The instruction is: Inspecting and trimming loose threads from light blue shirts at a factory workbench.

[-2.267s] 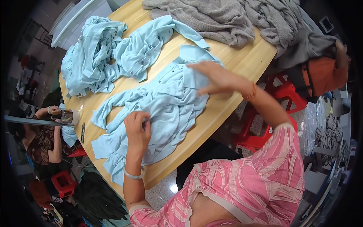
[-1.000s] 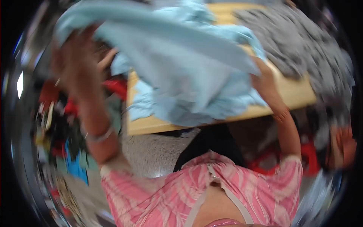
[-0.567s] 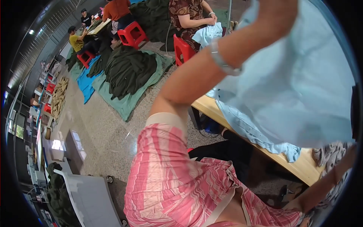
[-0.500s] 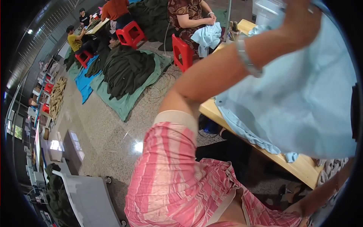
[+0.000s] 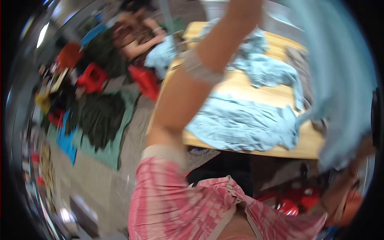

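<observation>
My left arm is raised across the middle, a pale bracelet round its wrist. My left hand (image 5: 245, 12) runs off the top edge, so its fingers are hidden. At the right a light blue garment (image 5: 340, 80) hangs in the air, smeared by motion. My right hand (image 5: 363, 149) is low at the right rim, close against this garment, its fingers blurred and partly covered. Below the raised arm, a light blue shirt (image 5: 244, 124) lies spread along the near edge of the wooden table (image 5: 312, 142). Another light blue garment (image 5: 272, 70) lies crumpled farther back.
A grey cloth (image 5: 298, 72) lies at the table's right side. Beyond its left end a person (image 5: 134, 40) sits holding light blue cloth, with a red stool (image 5: 144, 82) nearby. Dark green garments (image 5: 102, 118) are heaped on a green sheet (image 5: 126, 132) on the floor.
The view has turned right, showing more of the table. The light blue garment that was spread over the table is now lifted at the right, uncovering the shirt beneath. My left arm is more upright.
</observation>
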`<state>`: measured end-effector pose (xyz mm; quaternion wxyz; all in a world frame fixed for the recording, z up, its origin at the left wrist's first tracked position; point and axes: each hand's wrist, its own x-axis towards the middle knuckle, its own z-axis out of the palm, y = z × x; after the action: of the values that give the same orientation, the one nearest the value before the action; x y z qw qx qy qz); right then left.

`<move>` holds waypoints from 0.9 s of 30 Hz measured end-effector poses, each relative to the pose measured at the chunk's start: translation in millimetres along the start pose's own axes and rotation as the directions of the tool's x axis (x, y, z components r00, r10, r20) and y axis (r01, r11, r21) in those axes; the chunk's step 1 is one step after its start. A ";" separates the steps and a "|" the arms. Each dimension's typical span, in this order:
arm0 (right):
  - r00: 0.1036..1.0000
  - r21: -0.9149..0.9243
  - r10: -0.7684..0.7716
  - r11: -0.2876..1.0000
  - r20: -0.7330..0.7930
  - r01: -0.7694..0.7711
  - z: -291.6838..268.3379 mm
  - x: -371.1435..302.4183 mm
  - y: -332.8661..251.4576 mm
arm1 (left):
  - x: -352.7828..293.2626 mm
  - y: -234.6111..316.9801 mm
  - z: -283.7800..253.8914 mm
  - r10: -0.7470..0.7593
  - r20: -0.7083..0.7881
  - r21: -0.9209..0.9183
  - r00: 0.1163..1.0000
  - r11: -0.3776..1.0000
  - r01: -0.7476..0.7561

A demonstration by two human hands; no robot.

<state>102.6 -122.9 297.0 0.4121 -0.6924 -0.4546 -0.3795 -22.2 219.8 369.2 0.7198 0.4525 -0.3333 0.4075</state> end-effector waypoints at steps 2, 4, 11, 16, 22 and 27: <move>0.991 0.041 -0.070 0.997 0.112 0.066 22.7 -25.6 -21.7 | -52.6 1.6 -57.4 -0.135 -0.185 0.243 0.973 0.953 0.179; 0.953 0.224 -0.166 0.968 0.254 0.109 61.2 -57.9 -39.5 | -115.7 7.6 -106.8 -0.250 -0.414 0.464 0.875 0.769 0.439; 0.692 0.469 -0.140 0.826 0.709 -0.314 189.6 -161.1 -86.0 | -300.1 26.2 -109.5 -0.406 -0.559 0.703 0.723 0.231 0.673; 0.805 0.670 0.016 0.545 0.593 -0.505 198.5 -165.9 -104.3 | -295.1 1.6 -20.2 -0.675 -0.167 0.670 0.719 0.457 0.585; 0.603 0.482 0.220 0.425 0.766 -0.767 181.4 -174.2 -98.4 | -278.9 -18.8 -9.8 -0.715 -0.372 0.630 0.591 0.273 0.727; 0.722 0.659 0.272 0.295 0.637 -0.692 180.6 -194.3 -112.4 | -280.9 -8.8 -28.8 -0.580 -0.423 0.749 0.696 0.209 0.628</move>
<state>-34.1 8.7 80.3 0.6943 -0.5492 -0.4165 0.2069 -136.4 164.0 116.8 0.5022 0.8271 0.1360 0.2127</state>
